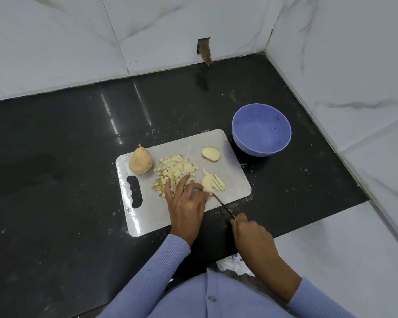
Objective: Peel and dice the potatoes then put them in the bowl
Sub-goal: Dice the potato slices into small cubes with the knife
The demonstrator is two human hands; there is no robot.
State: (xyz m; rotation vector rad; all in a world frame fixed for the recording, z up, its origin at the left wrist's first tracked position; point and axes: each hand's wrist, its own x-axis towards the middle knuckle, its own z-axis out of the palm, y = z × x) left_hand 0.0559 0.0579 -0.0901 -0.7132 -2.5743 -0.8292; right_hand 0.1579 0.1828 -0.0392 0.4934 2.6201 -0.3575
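- Black polished countertop (55,157), white specks on it, white marble-look wall tiles (55,42) behind and on the right side.
- Grey cutting board (193,143) lies mid-counter, handle slot (134,191) at its 9 o'clock end.
- Whole peeled potato (140,160) sits on the board at its 10 o'clock corner, just beyond the slot.
- Pile of diced potato (175,172) at board centre, some cubes with brownish edges; pile runs toward 7 o'clock of the board.
- Left hand (185,200) lies on the board at 6 o'clock of the dice; fingers spread and fairly straight, fingertips (168,187) touching the near edge of the pile, thumb side pressing the cut potato piece. Lilac ribbed sleeve (152,271) on that arm.
- Half potato cut into strips (211,183) just at 3 o'clock of the left hand, strips fanned out, still on the board.
- Another potato half (211,154), cut face up, at the board's 1 o'clock area, apart from the rest.
- Knife (223,206): blade tip at the strip-cut piece, blade slanting back toward 5 o'clock off the board edge.
- Right hand (251,235) off the board at its 5 o'clock, fingers clenched round the knife handle.
- Blue-violet plastic bowl (283,143) on the counter at 2 o'clock of the board, just beside its corner, no potato in it.
- Crumpled white wrapper (234,265) at the counter's near edge, between the arms.
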